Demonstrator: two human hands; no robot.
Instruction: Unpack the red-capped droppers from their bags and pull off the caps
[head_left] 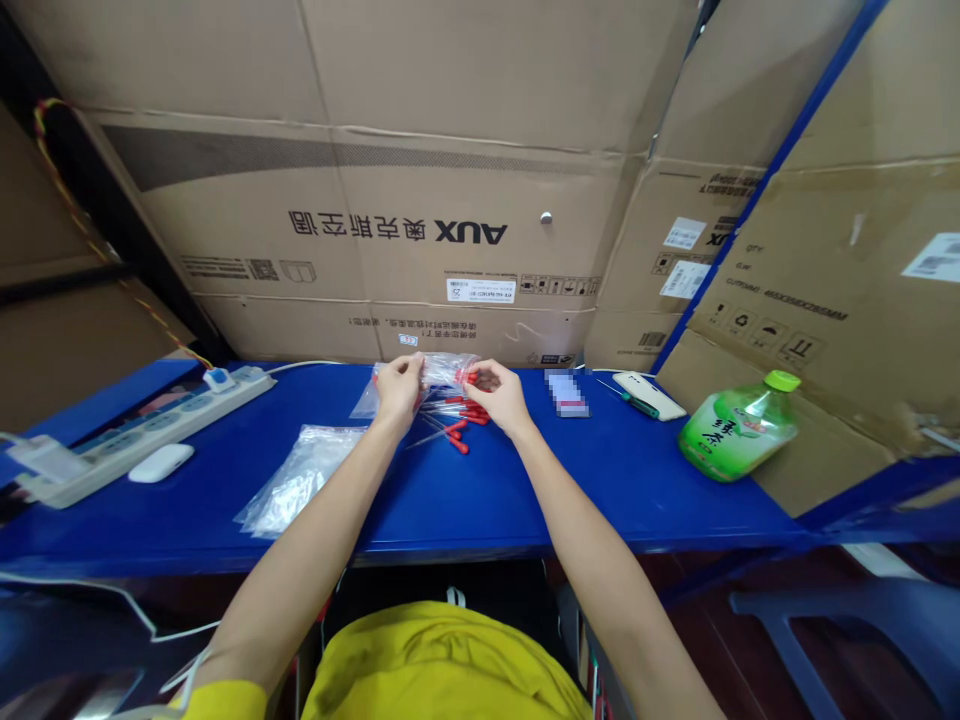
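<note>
A clear plastic bag (448, 368) is stretched between my hands over the back of the blue table. My left hand (400, 385) is closed, pinching the left part of this bag. On its other side my right hand (498, 395) has its fingers closed at the bag's edge, where small red ends show. Below them lies a loose pile of small red-handled screwdrivers (457, 430) with thin shafts, pointing various ways. A stack of flat clear bags (304, 480) rests on the table, partly under my left forearm.
A white power strip (161, 430) and a white earbud case (161, 462) are at the left. Rightward lie a phone (566, 393), a green-handled screwdriver (637, 402) on a pale flat object, and a green drink bottle (739, 430) on its side. Cardboard panels (450, 170) wall the back.
</note>
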